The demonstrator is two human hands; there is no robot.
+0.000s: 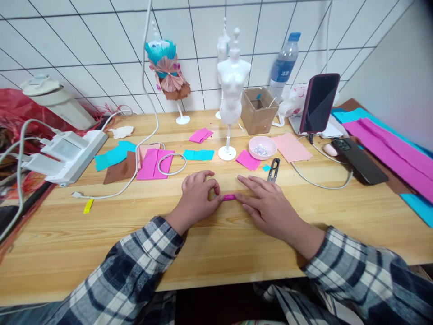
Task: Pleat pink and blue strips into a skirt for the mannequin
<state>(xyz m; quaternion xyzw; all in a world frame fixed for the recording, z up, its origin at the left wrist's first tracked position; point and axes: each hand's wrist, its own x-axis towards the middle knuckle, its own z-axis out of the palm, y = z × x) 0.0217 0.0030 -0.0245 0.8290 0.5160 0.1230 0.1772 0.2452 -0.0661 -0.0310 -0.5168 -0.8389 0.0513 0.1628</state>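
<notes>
A narrow folded strip of magenta crepe paper (229, 197) lies on the wooden table between my hands. My left hand (200, 194) pinches its left end between thumb and index finger. With fingers stretched out, my right hand (267, 201) touches the strip's right end with a fingertip. Just beyond stands a bare white mini mannequin (233, 85) on a round base. Black thread snips (274, 170) lie past my right fingers, near a magenta paper square (248, 160) and a pink bowl (263, 148) of small beads. A flat turquoise paper piece (199, 155) is beyond my left hand.
A dressed mannequin (168, 72), cardboard box (260, 110) and water bottle (286, 63) stand along the tiled wall. At right are a propped phone (320, 104), another phone (360, 161) and long paper sheets (392, 153). A power strip (76, 158) with cables occupies the left.
</notes>
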